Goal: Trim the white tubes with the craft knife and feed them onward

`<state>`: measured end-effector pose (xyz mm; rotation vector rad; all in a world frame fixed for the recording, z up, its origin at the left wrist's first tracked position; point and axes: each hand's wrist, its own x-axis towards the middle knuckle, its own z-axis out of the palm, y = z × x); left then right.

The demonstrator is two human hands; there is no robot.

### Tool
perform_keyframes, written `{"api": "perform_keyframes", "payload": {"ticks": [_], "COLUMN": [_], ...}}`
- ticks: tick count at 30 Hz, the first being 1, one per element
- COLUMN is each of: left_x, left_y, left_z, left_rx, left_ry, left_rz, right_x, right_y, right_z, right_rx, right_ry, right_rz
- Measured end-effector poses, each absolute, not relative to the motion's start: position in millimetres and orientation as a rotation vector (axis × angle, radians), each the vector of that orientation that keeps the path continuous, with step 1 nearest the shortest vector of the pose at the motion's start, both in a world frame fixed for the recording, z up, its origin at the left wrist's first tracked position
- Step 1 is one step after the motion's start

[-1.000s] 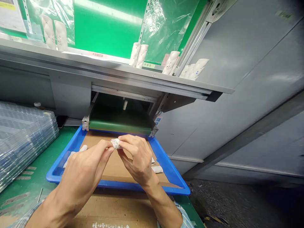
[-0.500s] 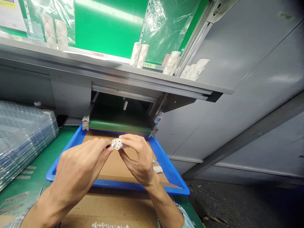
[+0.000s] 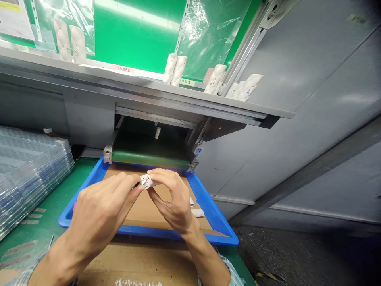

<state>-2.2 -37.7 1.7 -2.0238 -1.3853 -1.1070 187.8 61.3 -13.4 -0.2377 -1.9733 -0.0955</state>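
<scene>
Tube turned toward camera | right hand grips it | left hand pinches tool (gap before conveyor edge)

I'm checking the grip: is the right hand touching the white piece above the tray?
Touching. The head view shows the right hand gripping the side of the white piece, with no gap between them.

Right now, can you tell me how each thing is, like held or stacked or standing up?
Left grip: closed on a thin tool
Right grip: closed on a white piece
White piece: held, holed end showing
Thin tool: tip at that end; whether inside, unclear
Blue tray: lined with cardboard, holding white tubes
Green belt: bearing a small white part
Clear trays: stacked
Shelf tubes: standing
</scene>
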Motion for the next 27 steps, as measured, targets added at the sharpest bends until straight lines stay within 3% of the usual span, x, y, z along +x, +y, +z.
{"api": "perform_keyframes", "payload": {"ticks": [13, 27], "left_x": [-3.2, -4.8], "left_y": [-40.2, -41.1], "left_z": [6.7, 8.6], "left_rx": [-1.964, -1.829], "left_ry": [-1.402, -1.338], "left_rz": [-0.998, -0.925], "right_x": [186.6, 188.2], "right_y": [60.7, 59.1], "right_z": [-10.7, -12.2], "right_rx": [-0.234, -0.25], "right_ry": [-2.004, -2.026], "right_rz": [-0.159, 0.05]}}
